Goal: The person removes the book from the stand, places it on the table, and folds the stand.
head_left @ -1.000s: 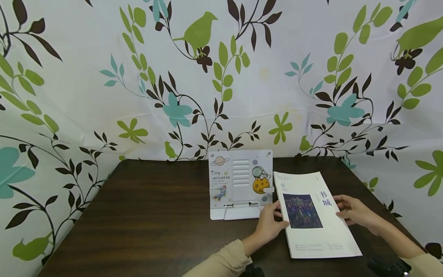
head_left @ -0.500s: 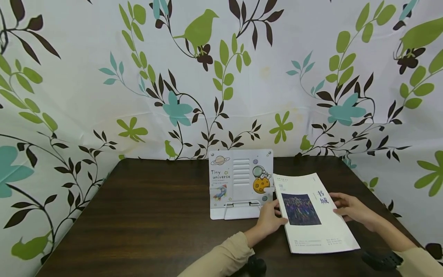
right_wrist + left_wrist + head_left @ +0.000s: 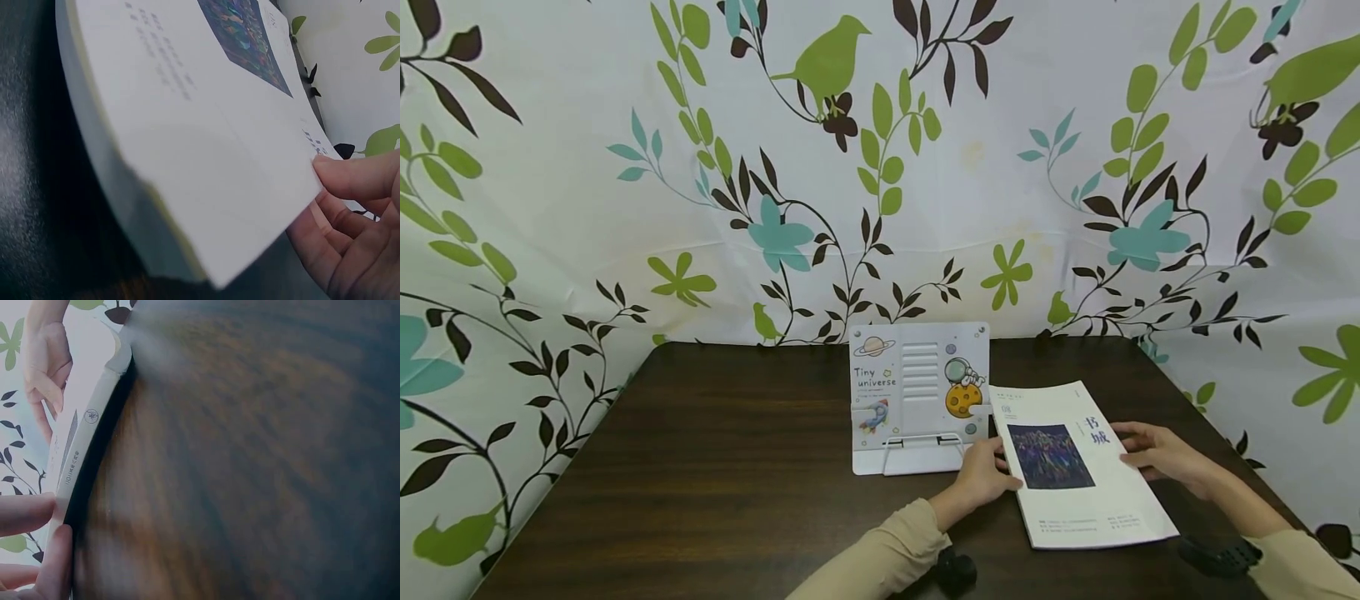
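Between my two hands is a white paperback book (image 3: 1112, 504) with a dark blue picture and Chinese characters on its cover. My left hand (image 3: 976, 477) pinches it along the spine, thumb on the cover side. In the left wrist view the spine (image 3: 90, 419) shows, with a dark shadow on the table beside it. At the opposite long edge my right hand (image 3: 1172, 457) grips it. The right wrist view shows the right thumb (image 3: 356, 179) on the cover and the other fingers underneath. That view shows the book's near corner apart from the dark surface below.
Just left of the book stands a white book stand (image 3: 868, 460) with "Tiny universe" cartoons and a wire support in front. The dark wooden table (image 3: 700, 483) ends at a patterned cloth (image 3: 940, 275). Black devices are by both wrists.
The book has shifted slightly left, and its far edge now appears lower while its near edge appears higher. The right hand has moved a little left with it. The stand stays put.
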Demonstrator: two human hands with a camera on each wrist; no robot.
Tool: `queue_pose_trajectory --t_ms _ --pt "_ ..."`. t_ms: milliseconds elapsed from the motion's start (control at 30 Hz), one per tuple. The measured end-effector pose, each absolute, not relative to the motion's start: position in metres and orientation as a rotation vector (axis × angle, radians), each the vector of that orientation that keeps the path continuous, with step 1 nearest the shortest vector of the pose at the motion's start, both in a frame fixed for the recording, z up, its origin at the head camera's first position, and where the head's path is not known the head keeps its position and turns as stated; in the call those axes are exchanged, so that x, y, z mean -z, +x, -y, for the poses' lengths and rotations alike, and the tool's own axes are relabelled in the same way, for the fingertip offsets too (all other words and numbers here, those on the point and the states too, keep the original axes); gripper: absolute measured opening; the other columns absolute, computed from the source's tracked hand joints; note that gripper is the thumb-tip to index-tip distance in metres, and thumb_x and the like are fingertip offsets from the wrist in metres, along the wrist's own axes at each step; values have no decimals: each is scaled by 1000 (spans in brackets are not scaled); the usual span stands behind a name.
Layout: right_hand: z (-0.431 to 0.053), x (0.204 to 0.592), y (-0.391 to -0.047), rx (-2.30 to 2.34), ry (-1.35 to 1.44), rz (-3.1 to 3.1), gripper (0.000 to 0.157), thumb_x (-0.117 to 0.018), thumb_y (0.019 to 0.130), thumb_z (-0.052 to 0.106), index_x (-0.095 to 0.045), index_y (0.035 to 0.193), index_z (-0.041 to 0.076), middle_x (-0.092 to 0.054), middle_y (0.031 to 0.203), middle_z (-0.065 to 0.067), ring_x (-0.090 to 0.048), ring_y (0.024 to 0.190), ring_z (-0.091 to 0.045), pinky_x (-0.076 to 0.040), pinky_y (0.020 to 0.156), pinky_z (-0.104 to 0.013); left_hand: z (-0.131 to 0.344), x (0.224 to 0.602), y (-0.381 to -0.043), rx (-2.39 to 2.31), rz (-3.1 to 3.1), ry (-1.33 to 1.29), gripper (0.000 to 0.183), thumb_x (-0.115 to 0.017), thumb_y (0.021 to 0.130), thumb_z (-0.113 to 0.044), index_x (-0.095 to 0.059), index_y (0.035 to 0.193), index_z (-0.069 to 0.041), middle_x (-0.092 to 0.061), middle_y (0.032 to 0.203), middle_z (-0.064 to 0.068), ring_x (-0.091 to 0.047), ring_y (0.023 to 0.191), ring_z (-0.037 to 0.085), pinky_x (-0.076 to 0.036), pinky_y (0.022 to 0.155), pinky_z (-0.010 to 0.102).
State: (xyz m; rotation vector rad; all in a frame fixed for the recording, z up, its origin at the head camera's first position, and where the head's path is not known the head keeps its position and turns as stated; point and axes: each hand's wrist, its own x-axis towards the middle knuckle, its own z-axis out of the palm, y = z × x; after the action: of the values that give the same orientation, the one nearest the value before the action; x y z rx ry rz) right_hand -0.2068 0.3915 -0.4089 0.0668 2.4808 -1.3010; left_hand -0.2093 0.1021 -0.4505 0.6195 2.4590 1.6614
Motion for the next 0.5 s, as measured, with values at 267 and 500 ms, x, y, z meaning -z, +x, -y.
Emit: queue_pose_trajectory --t_ms 267,500 --pt "-393 414 -209 1331 72 -2466 68 -61 82 7 -22 134 -14 -53 103 -20 -59 80 -24 -51 68 -40 -103 450 -209 -1622 -2497 616 43 -80 63 0 -63 102 1 -60 86 6 -61 65 7 -46 56 15" --pt "-397 421 -210 1310 126 -2489 71 -64 80 10 -25 134 -14 -58 100 -16 -60 80 -24 -51 68 -40 -105 450 -208 -1576 -2511 662 44 -79 65 -1 -61 105 2 -61 92 10 -61 59 7 -45 53 13"
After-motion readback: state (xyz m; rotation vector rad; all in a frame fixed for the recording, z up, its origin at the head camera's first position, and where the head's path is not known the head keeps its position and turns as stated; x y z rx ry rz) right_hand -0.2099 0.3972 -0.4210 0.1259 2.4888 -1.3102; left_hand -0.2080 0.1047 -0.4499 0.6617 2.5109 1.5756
